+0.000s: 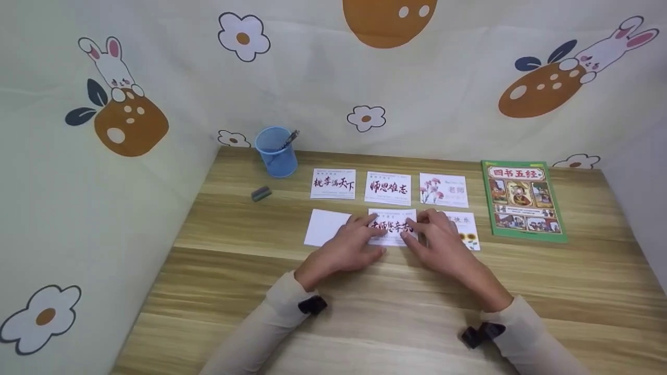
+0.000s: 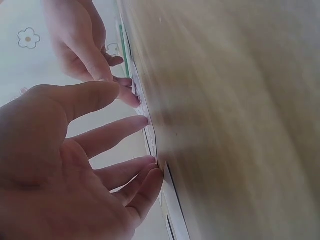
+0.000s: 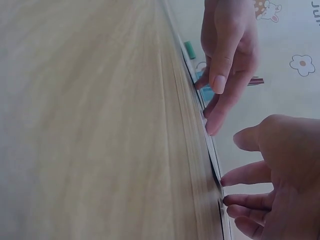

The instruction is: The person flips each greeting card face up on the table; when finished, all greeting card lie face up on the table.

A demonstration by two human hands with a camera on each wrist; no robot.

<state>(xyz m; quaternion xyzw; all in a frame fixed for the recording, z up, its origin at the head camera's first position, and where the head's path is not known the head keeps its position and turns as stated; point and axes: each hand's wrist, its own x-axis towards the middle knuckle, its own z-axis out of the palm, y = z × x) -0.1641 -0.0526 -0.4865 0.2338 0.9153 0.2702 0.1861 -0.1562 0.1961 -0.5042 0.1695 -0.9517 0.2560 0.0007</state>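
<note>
A white card with dark brush lettering (image 1: pixel 392 234) lies in the middle of the front row on the wooden table. My left hand (image 1: pixel 350 245) touches its left side with extended fingertips; in the left wrist view the thumb stands off the card. From the other side my right hand (image 1: pixel 440 240) rests its fingertips at the card's right edge. Left of it lies a blank white card (image 1: pixel 324 228), partly under the left hand. A sunflower card (image 1: pixel 471 240) is half covered by the right hand.
Behind are two lettered cards (image 1: pixel 333 190) and a card with pink flowers (image 1: pixel 452 190). A green-bordered book (image 1: pixel 521 229) lies at the right. At the back left stand a blue mesh pen cup (image 1: pixel 277 161) holding a pen and a small dark eraser-like block (image 1: pixel 261 193).
</note>
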